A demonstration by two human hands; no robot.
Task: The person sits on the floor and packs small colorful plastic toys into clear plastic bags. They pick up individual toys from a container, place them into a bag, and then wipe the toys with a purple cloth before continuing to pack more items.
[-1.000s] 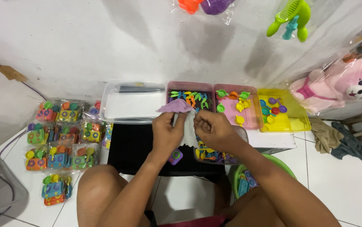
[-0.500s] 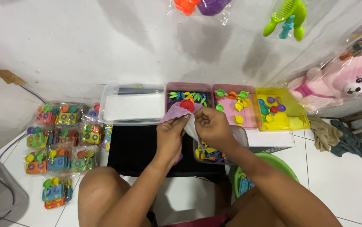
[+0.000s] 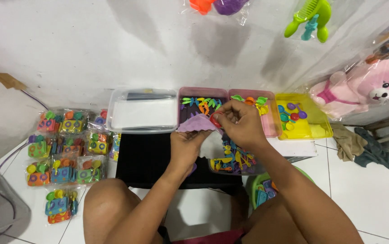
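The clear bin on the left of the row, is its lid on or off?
On. The clear bin shows a flat, see-through lid across its top, while the pink bin beside it is open, its small toys showing.

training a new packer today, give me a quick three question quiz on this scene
1. True or false: the left hand holds a purple scalloped piece.
2. What colour is the small part pinched by the right hand? A green, B red, C blue.
3. Which tray lies nearest the pink plush toy?

Key: 1 true. 2 B, the red part. 3 the yellow tray.
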